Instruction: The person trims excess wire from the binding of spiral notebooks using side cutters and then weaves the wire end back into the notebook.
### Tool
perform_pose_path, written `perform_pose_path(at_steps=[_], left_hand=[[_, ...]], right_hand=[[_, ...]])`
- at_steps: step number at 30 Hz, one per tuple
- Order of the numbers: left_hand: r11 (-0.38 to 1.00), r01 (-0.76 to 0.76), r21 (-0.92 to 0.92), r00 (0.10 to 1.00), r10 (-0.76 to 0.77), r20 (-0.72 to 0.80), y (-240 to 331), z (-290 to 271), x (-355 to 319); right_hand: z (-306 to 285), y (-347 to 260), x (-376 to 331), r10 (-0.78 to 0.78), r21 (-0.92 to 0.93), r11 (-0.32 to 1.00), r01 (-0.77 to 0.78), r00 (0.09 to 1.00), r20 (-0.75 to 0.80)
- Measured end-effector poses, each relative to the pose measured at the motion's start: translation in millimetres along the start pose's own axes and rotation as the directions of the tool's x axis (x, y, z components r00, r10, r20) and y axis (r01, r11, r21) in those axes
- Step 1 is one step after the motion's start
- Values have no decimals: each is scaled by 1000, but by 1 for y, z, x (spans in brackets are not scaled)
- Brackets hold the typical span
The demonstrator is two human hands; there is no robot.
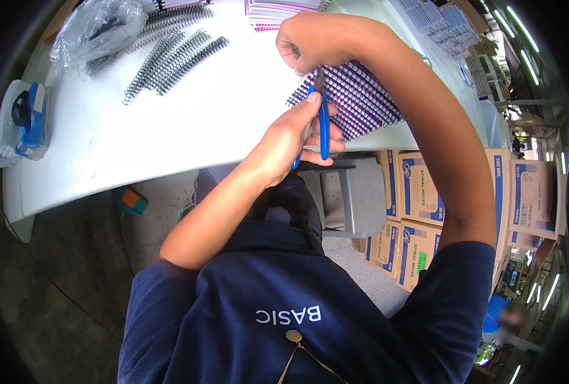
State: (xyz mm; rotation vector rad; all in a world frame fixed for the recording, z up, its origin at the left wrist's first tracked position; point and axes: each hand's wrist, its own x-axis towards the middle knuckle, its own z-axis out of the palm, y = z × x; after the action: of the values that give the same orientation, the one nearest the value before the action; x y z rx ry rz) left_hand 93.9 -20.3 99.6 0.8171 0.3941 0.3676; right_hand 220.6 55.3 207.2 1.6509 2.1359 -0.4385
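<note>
In my left hand [287, 137] I have a pair of blue-handled, dark-tipped metal pliers [325, 131], its handles somewhat spread. My right hand [295, 46] is curled beside the tips; I can't tell whether its fingers pinch anything. I'd guess the pliers point away from the body so the tips reach the corner of the purple-and-white stack with rows of black spiral coils [371, 99], though contact is unclear to me. That stack lies at the near edge of the white smooth-topped table [92, 144], probably for easy reach. Loose black wire spirals [178, 61] lie farther left. Beyond them, a crumpled clear plastic bag [98, 32] appears to hold dark coils. At far left, a whitish translucent container [7, 121] holds a blue-and-black object [36, 121]. Below right, I can't see inside the brown-and-blue cardboard boxes [422, 192]
</note>
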Motion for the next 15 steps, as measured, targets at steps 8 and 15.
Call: perform_pose_path(at_steps=[8, 15], left_hand=[[998, 17, -53, 998, -20, -51, 1, 4, -2], [999, 29, -35, 999, -30, -29, 2, -3, -3]], right_hand=[[3, 4, 1, -42, 32, 999, 43, 998, -54], [2, 6, 5, -40, 7, 999, 40, 999, -32]])
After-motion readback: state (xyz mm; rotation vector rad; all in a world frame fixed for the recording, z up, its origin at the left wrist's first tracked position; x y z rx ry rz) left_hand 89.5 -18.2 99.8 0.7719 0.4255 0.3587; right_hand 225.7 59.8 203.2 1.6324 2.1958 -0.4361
